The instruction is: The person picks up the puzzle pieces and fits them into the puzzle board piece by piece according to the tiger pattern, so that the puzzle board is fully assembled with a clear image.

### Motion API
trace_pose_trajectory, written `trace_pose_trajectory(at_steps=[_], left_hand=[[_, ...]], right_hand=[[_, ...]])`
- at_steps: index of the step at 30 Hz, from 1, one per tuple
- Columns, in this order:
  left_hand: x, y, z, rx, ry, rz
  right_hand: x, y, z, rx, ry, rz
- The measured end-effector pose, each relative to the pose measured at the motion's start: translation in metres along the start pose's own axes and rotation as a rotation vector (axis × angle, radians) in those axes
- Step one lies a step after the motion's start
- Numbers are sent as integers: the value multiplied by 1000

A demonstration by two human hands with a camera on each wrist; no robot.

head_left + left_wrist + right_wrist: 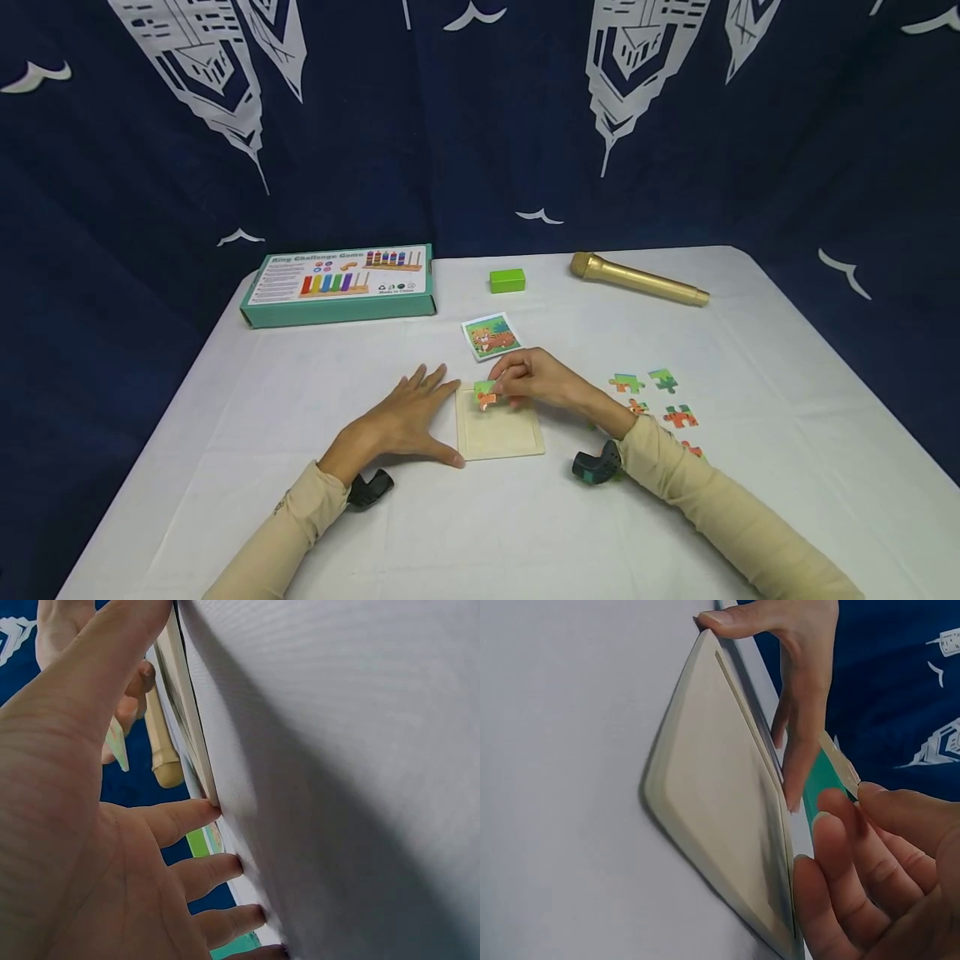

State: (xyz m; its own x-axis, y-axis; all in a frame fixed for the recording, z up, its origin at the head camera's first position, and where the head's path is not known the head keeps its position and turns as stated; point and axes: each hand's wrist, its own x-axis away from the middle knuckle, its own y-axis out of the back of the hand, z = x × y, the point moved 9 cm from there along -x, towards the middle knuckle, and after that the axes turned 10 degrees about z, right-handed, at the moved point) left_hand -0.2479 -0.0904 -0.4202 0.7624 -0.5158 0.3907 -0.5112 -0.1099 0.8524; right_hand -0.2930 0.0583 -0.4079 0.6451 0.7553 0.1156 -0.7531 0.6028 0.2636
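A square wooden puzzle tray (pixel 501 437) with a raised rim lies on the table with no pieces inside it. My left hand (pixel 408 414) spreads its fingers on the cloth at the tray's left side, thumb and index fingertip right at the rim. Over the tray's upper part, my right hand (pixel 534 377) pinches a green-and-orange jigsaw piece (pixel 485 395) between thumb and fingers. In the right wrist view the piece (pixel 841 765) shows edge-on, held above the tray (pixel 712 765). Just beyond the tray lies a picture card (pixel 492 336) with an orange animal on it.
Several loose jigsaw pieces (pixel 680 416) are scattered on the right, some hidden under my right forearm. At the back are a green Ring Challenge Game box (pixel 341 312), a bright green block (pixel 507 281) and a gold microphone (pixel 641 280). Dark wrist cameras (pixel 597 464) hang below both wrists.
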Motion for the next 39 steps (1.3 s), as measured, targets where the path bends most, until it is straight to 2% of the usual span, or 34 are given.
trace_pose_trajectory(at_steps=[15,25,39], left_hand=[[-1,0,-1,-7,-1,1],[-2,-1,1,-17,10,11],[-1,-1,2,-13,21,19]], right_hand=[[-14,-3,-2,138,-26,-54],[-16,-2,4,360,16,-116],[-20,-9,11,542,40,-134]])
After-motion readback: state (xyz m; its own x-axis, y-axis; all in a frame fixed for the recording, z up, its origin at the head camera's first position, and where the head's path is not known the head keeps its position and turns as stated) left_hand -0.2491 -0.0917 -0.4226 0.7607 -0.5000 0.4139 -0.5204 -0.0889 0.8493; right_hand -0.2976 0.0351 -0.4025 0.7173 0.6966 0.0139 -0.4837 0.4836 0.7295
